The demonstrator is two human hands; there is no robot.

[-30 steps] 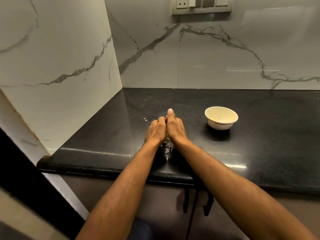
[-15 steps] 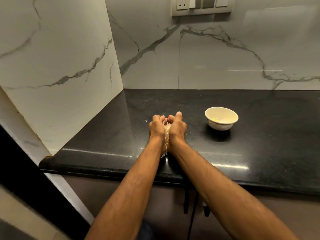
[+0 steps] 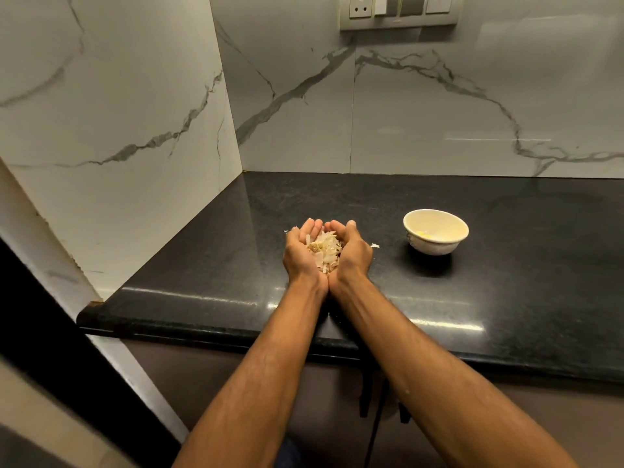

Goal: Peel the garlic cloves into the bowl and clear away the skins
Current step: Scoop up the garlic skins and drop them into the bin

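Observation:
My left hand (image 3: 300, 256) and my right hand (image 3: 355, 253) are pressed side by side, palms up, just above the black counter (image 3: 506, 282). Together they cup a heap of pale, papery garlic skins (image 3: 325, 253), with the fingers curled up around it. A loose scrap of skin (image 3: 374, 245) lies on the counter by my right hand. The small cream bowl (image 3: 435, 246) stands to the right, apart from my hands, with yellowish peeled garlic (image 3: 422, 234) in its bottom.
Marble walls close off the counter at the left (image 3: 118, 130) and the back (image 3: 405, 113). A switch and socket panel (image 3: 398, 11) sits high on the back wall. The counter's rounded front edge (image 3: 202, 325) runs under my forearms.
My hands were knuckles-up and pressed together on the counter. They have turned palms-up and lifted slightly, scooping the garlic skins into view.

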